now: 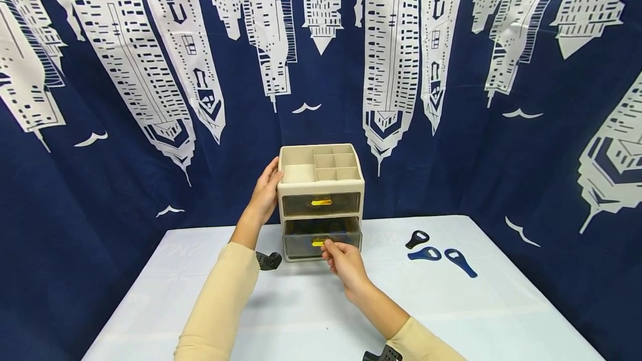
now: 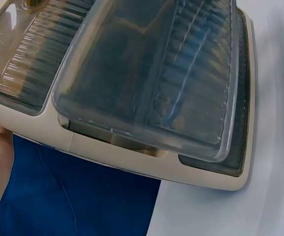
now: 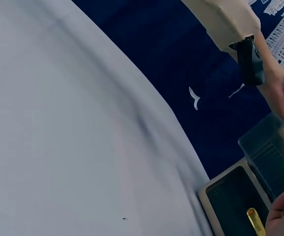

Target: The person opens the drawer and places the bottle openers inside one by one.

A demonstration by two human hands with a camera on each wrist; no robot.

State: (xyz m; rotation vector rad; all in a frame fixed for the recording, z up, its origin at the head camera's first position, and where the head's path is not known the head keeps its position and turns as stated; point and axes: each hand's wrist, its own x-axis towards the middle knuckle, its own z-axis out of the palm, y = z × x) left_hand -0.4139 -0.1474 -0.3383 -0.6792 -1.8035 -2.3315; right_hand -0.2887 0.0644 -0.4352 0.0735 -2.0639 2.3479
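Note:
A beige desktop drawer organizer (image 1: 321,188) stands at the table's back edge, with divided compartments on top. My left hand (image 1: 264,193) holds its left side near the top, the thumb at the rim. The middle drawer (image 2: 146,88) is pulled partway out; through its smoky clear front something dark and blue shows inside. With thumb and fingers, my right hand (image 1: 346,263) pinches that drawer's gold handle (image 1: 319,242). The upper drawer (image 1: 296,205) is closed. Below the pulled drawer sits a bottom drawer (image 3: 230,201), mostly hidden in the head view.
On the white table (image 1: 311,311), right of the organizer, lie a black bottle opener (image 1: 417,238), a blue bottle opener (image 1: 425,253) and another blue bottle opener (image 1: 461,262). A navy curtain (image 1: 241,127) with white building prints hangs close behind the organizer and at both sides.

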